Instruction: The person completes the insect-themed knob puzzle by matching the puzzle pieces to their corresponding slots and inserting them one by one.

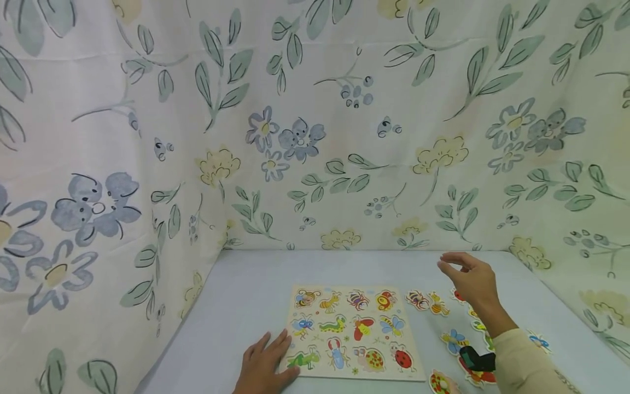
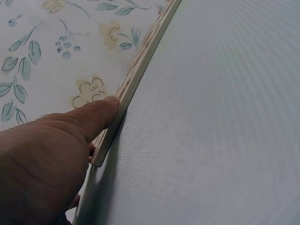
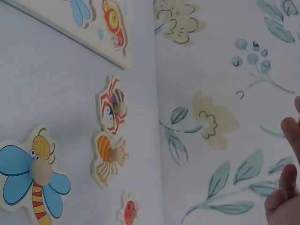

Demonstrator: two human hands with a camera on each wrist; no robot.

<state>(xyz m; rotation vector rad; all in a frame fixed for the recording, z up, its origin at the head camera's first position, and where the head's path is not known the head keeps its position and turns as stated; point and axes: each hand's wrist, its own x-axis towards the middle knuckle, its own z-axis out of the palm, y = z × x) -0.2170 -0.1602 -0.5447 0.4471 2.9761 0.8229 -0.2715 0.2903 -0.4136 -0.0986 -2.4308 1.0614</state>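
Note:
A wooden insect puzzle board (image 1: 374, 375) lies flat on the table, with printed bugs in several rows. My left hand (image 1: 266, 364) rests at its lower left corner, fingers extended along the side and thumb (image 2: 105, 110) on the front edge. Above the right part of the table, my right hand (image 1: 474, 282) is raised, its thumb and fingers bent loosely with nothing between them. Knobbed pieces lie below it: a spider (image 3: 112, 105), an orange insect (image 3: 107, 157), a dragonfly (image 3: 40, 176) and a ladybug (image 3: 128, 211).
Further right are a snail piece (image 1: 439, 382) and a blue insect piece (image 1: 539, 341). My right sleeve (image 1: 526, 364) and a black device (image 1: 474, 359) at the wrist partly cover other pieces. A floral curtain (image 1: 315, 208) encloses the table's back and sides.

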